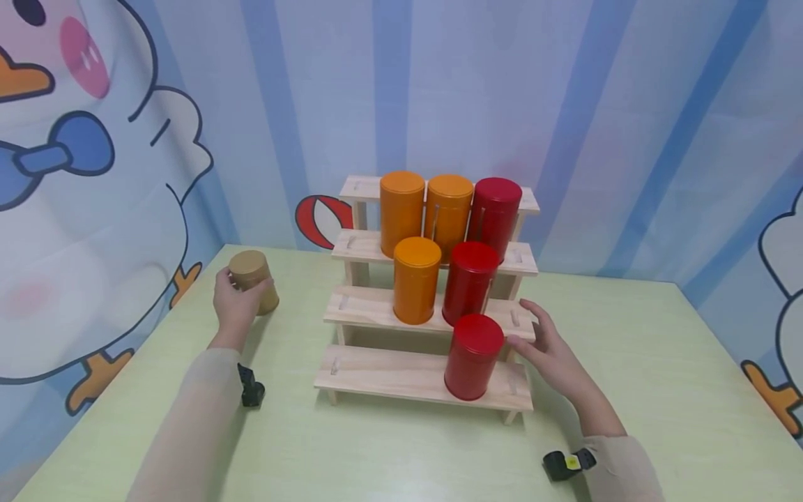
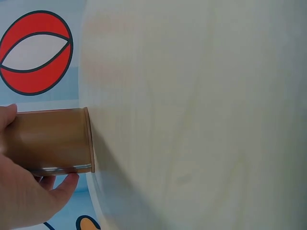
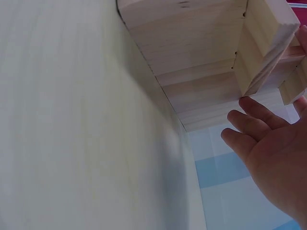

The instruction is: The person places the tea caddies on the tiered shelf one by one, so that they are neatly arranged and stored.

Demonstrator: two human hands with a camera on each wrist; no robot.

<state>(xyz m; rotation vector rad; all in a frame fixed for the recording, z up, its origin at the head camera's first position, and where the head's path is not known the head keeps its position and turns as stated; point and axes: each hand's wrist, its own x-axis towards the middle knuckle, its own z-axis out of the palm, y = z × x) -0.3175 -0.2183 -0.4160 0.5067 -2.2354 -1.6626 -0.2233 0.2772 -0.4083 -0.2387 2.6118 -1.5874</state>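
At the left of the head view my left hand (image 1: pixel 237 298) grips a tan cylindrical tin (image 1: pixel 268 296), thumb on one side and fingers round the other. The left wrist view shows the same tin (image 2: pixel 53 141) with its base close to the tabletop; whether it touches I cannot tell. My right hand (image 1: pixel 555 352) holds the right end of a stepped wooden rack (image 1: pixel 376 369), thumb at a step's front edge and index finger behind. In the right wrist view the other fingers (image 3: pixel 254 115) extend beneath, close to the wood.
The rack carries orange tins (image 1: pixel 417 282) and red tins (image 1: pixel 473 359) on its lower three steps, mostly toward the right. It stands mid-table on a pale green tabletop (image 1: pixel 401 453). A striped cartoon curtain (image 1: pixel 502 84) hangs behind.
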